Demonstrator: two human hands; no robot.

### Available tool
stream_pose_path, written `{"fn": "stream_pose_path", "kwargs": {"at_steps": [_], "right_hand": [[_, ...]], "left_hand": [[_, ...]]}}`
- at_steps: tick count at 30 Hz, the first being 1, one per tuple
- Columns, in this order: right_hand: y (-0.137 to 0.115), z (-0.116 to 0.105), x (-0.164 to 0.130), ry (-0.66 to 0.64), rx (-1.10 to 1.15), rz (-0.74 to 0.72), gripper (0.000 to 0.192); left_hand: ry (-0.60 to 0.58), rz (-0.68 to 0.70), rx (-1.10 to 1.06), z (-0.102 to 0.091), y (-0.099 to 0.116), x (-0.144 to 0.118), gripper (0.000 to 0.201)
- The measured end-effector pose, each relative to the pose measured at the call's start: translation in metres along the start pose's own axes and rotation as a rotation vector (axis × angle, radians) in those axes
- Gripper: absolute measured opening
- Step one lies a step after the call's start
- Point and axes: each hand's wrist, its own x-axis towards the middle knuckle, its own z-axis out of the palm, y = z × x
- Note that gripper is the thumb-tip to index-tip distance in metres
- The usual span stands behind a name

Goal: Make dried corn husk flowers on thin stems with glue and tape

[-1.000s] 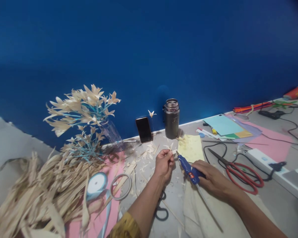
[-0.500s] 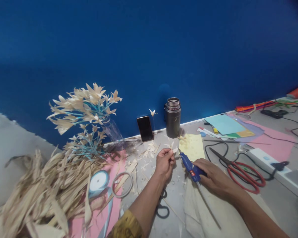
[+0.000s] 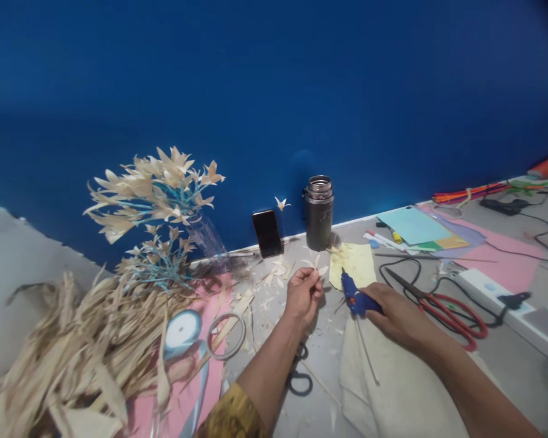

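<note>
My left hand [image 3: 304, 293] pinches a small pale petal piece [image 3: 316, 266] above the grey table. My right hand [image 3: 395, 313] grips a blue glue gun [image 3: 352, 294], its nozzle pointing away from me, a short way right of the petal and apart from it. A thin glue stick [image 3: 365, 356] trails from the gun's back over a cream cloth [image 3: 393, 389]. A yellow paper sheet [image 3: 354, 264] lies just beyond the gun's tip.
Dried husk strips [image 3: 73, 359] pile at left under a bouquet of husk flowers [image 3: 158, 201]. Tape rolls [image 3: 182, 328], black scissors [image 3: 296, 380], a phone [image 3: 267, 233], a dark flask [image 3: 319, 213], red scissors [image 3: 442, 307], coloured papers [image 3: 415, 228] and a power strip [image 3: 497, 292] surround the hands.
My right hand has swung the glue gun to the right, its nozzle now away from the petal. My left hand stays in place with the piece.
</note>
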Motion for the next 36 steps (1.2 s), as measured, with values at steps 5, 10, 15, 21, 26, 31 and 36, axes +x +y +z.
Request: {"fn": "stream_pose_path", "kwargs": {"at_steps": [5, 10, 15, 21, 26, 31, 36], "right_hand": [[-0.007, -0.014, 0.004, 0.212, -0.207, -0.122, 0.037], [-0.052, -0.018, 0.027, 0.604, -0.488, -0.323, 0.020], [-0.075, -0.012, 0.042, 0.691, -0.605, -0.418, 0.022], [-0.064, -0.012, 0.040, 0.679, -0.641, -0.469, 0.023], [-0.056, -0.013, 0.043, 0.690, -0.038, -0.215, 0.014], [-0.052, 0.002, 0.056, 0.508, 1.078, 0.291, 0.031], [-0.054, 0.019, 0.063, 0.431, 1.266, 0.369, 0.043]], "left_hand": [[-0.005, -0.011, -0.022, 0.006, 0.002, -0.005, 0.048], [-0.031, -0.036, -0.037, 0.015, 0.002, -0.013, 0.047], [-0.047, -0.049, -0.040, 0.021, 0.001, -0.021, 0.047], [-0.060, -0.062, -0.041, 0.027, -0.002, -0.026, 0.048], [-0.050, -0.083, -0.036, 0.029, 0.001, -0.028, 0.050], [-0.033, -0.113, -0.026, 0.029, -0.001, -0.027, 0.047], [-0.029, -0.146, -0.026, 0.030, -0.004, -0.025, 0.042]]}}
